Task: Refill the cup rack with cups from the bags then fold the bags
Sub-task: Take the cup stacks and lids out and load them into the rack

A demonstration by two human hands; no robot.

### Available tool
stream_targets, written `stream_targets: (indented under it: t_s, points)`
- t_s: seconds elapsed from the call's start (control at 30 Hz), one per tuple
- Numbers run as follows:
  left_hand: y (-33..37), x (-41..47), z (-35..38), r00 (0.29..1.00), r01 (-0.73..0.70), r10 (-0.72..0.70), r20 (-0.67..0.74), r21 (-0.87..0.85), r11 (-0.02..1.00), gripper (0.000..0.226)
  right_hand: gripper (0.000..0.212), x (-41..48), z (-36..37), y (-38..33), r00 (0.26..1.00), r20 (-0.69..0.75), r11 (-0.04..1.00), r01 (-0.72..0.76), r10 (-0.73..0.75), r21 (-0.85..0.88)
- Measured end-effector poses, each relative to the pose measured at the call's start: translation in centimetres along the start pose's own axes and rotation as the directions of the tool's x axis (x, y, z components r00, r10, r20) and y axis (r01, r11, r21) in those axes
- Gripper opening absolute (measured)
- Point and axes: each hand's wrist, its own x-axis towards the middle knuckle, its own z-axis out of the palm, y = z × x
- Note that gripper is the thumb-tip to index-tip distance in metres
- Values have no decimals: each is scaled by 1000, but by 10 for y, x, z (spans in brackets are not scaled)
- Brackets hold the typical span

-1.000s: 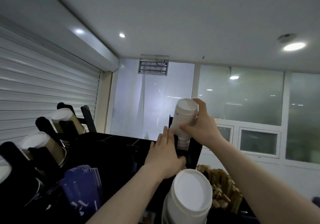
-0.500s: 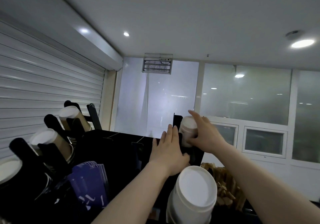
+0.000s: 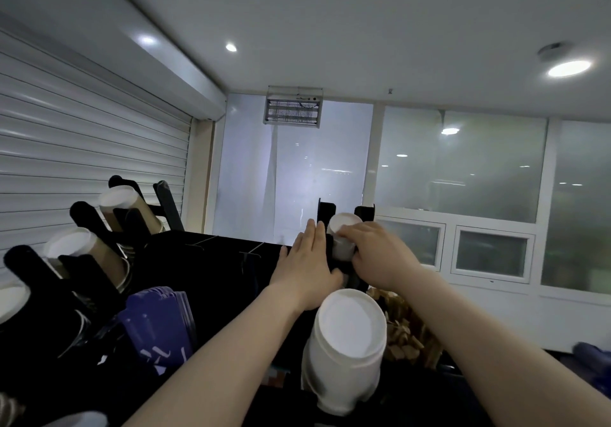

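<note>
One grip, the right hand (image 3: 377, 254), wraps the cup stack (image 3: 342, 226); left hand (image 3: 305, 269) lies flat on rack (image 3: 363, 216).

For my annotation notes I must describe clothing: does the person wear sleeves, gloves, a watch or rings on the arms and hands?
No. The left hand and right hand are bare, without gloves or visible rings. The left forearm and right forearm are uncovered down to the picture's edge: no sleeve, watch or bracelet shows.

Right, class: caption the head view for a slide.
Right hand grips a white cup stack in the black cup rack while the left hand rests against its divider.
</note>
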Motion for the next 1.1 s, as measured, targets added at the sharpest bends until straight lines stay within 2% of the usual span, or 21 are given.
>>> stream_targets:
  t_s: [0.07, 0.13, 0.2, 0.27, 0.33, 0.4, 0.47, 0.53, 0.6, 0.67, 0.77, 0.9, 1.03, 1.1]
  points:
    - [1, -3, -2, 998, -28, 28, -57, 7, 1000, 79, 61, -3, -7, 1, 999, 47, 1000, 7, -6, -27]
    - [3, -8, -6, 984, -75, 69, -167, -34, 997, 70, 69, -8, -21, -2, 999, -34, 1000, 22, -22, 14]
    - [3, -18, -11, 959, -103, 40, -281, -211, 972, 60, 63, -21, -36, -12, 981, -195, 991, 19, 7, 135]
    - [1, -38, -13, 916, -138, -38, -400, -401, 906, 48, 54, -44, -47, -22, 955, -297, 968, 54, 22, 244]
    - [-1, -69, -13, 855, -199, -97, -510, -494, 846, 31, 46, -77, -48, -33, 947, -317, 937, 57, 58, 345]
    - [-4, -99, -11, 839, -257, -98, -536, -549, 796, 17, 41, -110, -44, -42, 950, -284, 873, 23, 133, 487]
    - [-7, -120, -8, 901, -236, -67, -429, -613, 754, 10, 35, -136, -34, -47, 960, -202, 794, -31, 192, 608]
    - [-9, -132, -3, 968, -135, -58, -244, -702, 699, 12, 29, -153, -23, -50, 968, -79, 689, -111, 238, 716]
    - [-12, -137, 3, 991, -13, -92, -94, -767, 641, 18, 23, -165, -12, -53, 969, -16, 654, -154, 246, 741]
    - [-13, -141, 9, 997, 28, -75, -25, -780, 625, 23, 22, -173, -3, -54, 972, 23, 679, -179, 232, 712]
    - [-14, -147, 14, 997, 65, -15, 71, -777, 627, 18, 35, -177, 3, -57, 977, 72, 715, -197, 202, 671]
    - [-12, -146, 9, 987, 122, 15, 163, -794, 596, 36, 55, -176, 8, -67, 967, 91, 702, -238, 240, 672]
    - [-12, -145, 8, 971, 204, -14, 238, -799, 566, 40, 78, -175, 15, -72, 925, 165, 614, -353, 342, 706]
    - [-14, -144, 10, 947, 265, 12, 320, -805, 531, 35, 72, -177, 18, -75, 900, 185, 564, -396, 394, 724]
